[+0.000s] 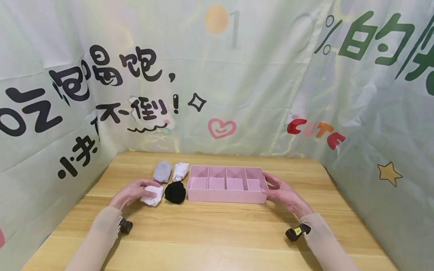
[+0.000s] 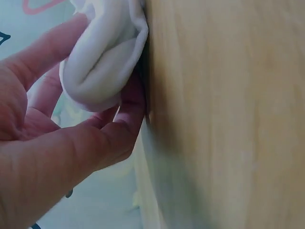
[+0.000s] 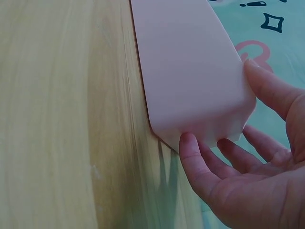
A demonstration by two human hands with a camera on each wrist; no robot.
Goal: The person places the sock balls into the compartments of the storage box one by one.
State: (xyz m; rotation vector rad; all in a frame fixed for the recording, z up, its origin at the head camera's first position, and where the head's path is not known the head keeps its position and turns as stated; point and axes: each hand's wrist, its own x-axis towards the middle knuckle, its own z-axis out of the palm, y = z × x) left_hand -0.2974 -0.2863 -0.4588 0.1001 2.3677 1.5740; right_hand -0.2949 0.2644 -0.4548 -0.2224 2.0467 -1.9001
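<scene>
On a light wooden table (image 1: 217, 233) ringed by a pale green printed backdrop (image 1: 257, 75), a person in beige sleeves works with both hands among rolled socks and a storage box. At far left, the left hand (image 1: 130, 192) curls its fingers (image 2: 126, 102) and thumb round a white sock roll (image 1: 152, 195), which sits on the tabletop at the near left of the sock cluster; the left wrist view shows the white fabric bundled between thumb and fingertips, pressed against the wood. Behind that roll lie a grey sock roll (image 1: 162, 171) and, just beside it, a second white sock (image 1: 180, 171), both untouched. A black sock roll (image 1: 175, 192) rests to the right of the held one, near the left end wall of a pink divided box (image 1: 226, 197). The box stands at the table's centre with four compartments in a row, each showing only its pink floor. At right, the right hand (image 1: 282, 192) is spread wide, fingers nearly straight, cupping the box's right end; the right wrist view shows its thumb (image 3: 193, 157) touching the near corner and the fingers reaching along the end wall.
</scene>
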